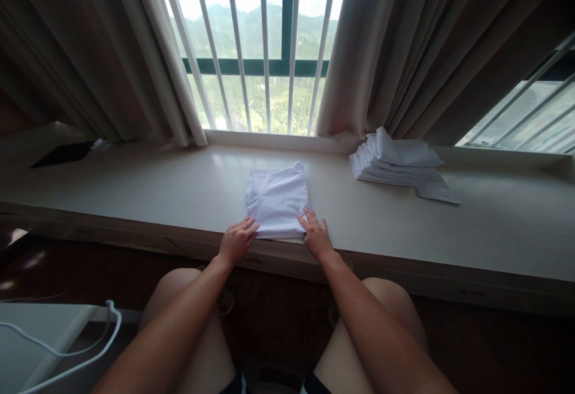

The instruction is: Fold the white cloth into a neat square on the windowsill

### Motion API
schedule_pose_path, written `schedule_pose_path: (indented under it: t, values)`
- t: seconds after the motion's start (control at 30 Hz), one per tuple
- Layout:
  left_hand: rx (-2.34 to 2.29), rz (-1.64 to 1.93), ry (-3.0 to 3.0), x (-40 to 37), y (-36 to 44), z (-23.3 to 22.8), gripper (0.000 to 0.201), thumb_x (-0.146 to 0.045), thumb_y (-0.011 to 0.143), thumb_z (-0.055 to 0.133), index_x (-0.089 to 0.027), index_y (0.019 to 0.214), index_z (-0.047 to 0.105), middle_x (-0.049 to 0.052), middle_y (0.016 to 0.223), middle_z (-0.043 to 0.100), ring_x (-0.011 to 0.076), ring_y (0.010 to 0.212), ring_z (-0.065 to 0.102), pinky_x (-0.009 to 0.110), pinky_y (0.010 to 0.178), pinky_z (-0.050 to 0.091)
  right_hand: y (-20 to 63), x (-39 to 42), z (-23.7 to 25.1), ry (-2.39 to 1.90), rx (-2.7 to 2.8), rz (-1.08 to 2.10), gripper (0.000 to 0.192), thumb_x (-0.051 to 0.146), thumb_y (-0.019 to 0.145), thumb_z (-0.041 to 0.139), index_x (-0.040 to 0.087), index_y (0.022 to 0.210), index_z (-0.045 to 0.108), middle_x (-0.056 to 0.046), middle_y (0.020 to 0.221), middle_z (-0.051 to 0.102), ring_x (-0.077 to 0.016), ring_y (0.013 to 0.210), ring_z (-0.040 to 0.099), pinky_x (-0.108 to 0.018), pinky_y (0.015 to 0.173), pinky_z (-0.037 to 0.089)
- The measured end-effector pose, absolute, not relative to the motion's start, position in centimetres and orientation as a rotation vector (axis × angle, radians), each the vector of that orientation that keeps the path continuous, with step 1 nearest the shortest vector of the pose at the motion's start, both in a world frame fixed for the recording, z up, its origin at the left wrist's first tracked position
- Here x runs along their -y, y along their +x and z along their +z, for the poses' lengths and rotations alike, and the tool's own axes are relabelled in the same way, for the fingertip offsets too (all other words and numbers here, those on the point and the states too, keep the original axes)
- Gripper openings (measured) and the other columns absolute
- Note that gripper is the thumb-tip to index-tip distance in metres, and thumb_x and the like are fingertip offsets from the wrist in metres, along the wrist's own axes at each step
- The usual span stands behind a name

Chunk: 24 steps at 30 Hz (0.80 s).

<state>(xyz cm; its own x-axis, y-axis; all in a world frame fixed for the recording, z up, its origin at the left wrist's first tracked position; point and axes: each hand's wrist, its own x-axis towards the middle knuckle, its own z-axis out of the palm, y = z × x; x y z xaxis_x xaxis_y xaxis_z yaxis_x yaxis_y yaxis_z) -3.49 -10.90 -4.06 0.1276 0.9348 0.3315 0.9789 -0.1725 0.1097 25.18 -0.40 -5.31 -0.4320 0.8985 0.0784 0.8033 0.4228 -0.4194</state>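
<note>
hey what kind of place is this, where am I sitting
Probably a room in a high-rise home or hotel: a wide window ledge, drawn curtains, a barred window overlooking green hills, and folded white cloths stacked nearby.

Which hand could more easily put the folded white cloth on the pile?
Probably the right hand. It rests on the near right corner of the folded white cloth, and the pile of folded cloths lies further right on the sill. The left hand sits on the opposite corner, farther away.
</note>
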Motion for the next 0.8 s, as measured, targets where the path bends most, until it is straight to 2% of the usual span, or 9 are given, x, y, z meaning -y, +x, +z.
schedule_pose_path:
  t: [0.07,0.13,0.3,0.43,0.6,0.7,0.8]
  values:
    - [1.886,-0.525,-2.230,11.3,-3.4,-4.2,0.029,-0.030,0.104,0.052,-0.032,0.122,0.075,0.003,0.140,0.069,0.0266,0.135,0.062,0.045,0.103,0.048,25.4,0.6,-5.4,-1.488,2.472,0.380,0.081,-0.002,0.088,0.034,0.033,0.161,0.042,-0.001,0.174,0.019,-0.0269,0.162,0.024,-0.064,0.131,0.018]
    - [1.841,-0.561,-2.204,11.7,-3.2,-4.0,0.026,-0.029,0.103,0.054,-0.033,0.117,0.076,0.002,0.132,0.074,0.0254,0.130,0.065,0.046,0.105,0.044,25.5,0.7,-5.6,-1.487,2.503,0.318,0.077,0.000,0.091,0.032,0.029,0.161,0.042,-0.003,0.174,0.018,-0.0278,0.162,0.024,-0.063,0.130,0.020]
    - [1.766,-0.601,-2.162,12.6,-2.1,-3.4,0.024,-0.028,0.103,0.056,-0.029,0.118,0.073,0.005,0.119,0.077,0.0264,0.122,0.065,0.048,0.108,0.037,25.5,0.7,-6.4,-1.398,2.440,0.264,0.069,0.000,0.091,0.034,0.015,0.157,0.050,-0.010,0.172,0.024,-0.0307,0.162,0.023,-0.056,0.134,0.019]
    - [1.705,-0.561,-2.250,12.9,-1.4,-3.7,0.017,-0.035,0.101,0.059,-0.027,0.106,0.074,0.005,0.109,0.075,0.0236,0.113,0.063,0.042,0.104,0.040,25.7,0.7,-7.1,-1.314,2.372,0.320,0.068,-0.003,0.087,0.036,0.008,0.152,0.055,-0.012,0.169,0.031,-0.0307,0.162,0.023,-0.054,0.135,0.018]
    - [1.708,-0.532,-2.316,12.9,-1.0,-4.4,0.021,-0.037,0.102,0.058,-0.026,0.113,0.071,0.006,0.102,0.073,0.0232,0.104,0.062,0.039,0.094,0.041,25.8,0.6,-7.3,-1.304,2.347,0.364,0.072,-0.004,0.082,0.036,0.007,0.150,0.056,-0.012,0.167,0.035,-0.0267,0.161,0.027,-0.048,0.135,0.023]
    - [1.738,-0.517,-2.336,12.9,-1.1,-4.4,0.020,-0.033,0.104,0.053,-0.026,0.108,0.072,0.005,0.096,0.072,0.0230,0.100,0.062,0.040,0.093,0.041,26.0,0.4,-7.1,-1.301,2.337,0.397,0.075,-0.002,0.082,0.039,0.008,0.156,0.049,-0.011,0.168,0.035,-0.0243,0.161,0.029,-0.043,0.135,0.025]
    - [1.776,-0.511,-2.351,13.0,-1.0,-4.0,0.020,-0.031,0.104,0.052,-0.025,0.102,0.071,0.006,0.107,0.074,0.0243,0.110,0.063,0.043,0.098,0.041,26.6,0.0,-6.6,-1.282,2.362,0.444,0.078,0.000,0.083,0.040,0.015,0.159,0.046,-0.007,0.168,0.036,-0.0203,0.160,0.030,-0.040,0.135,0.026]
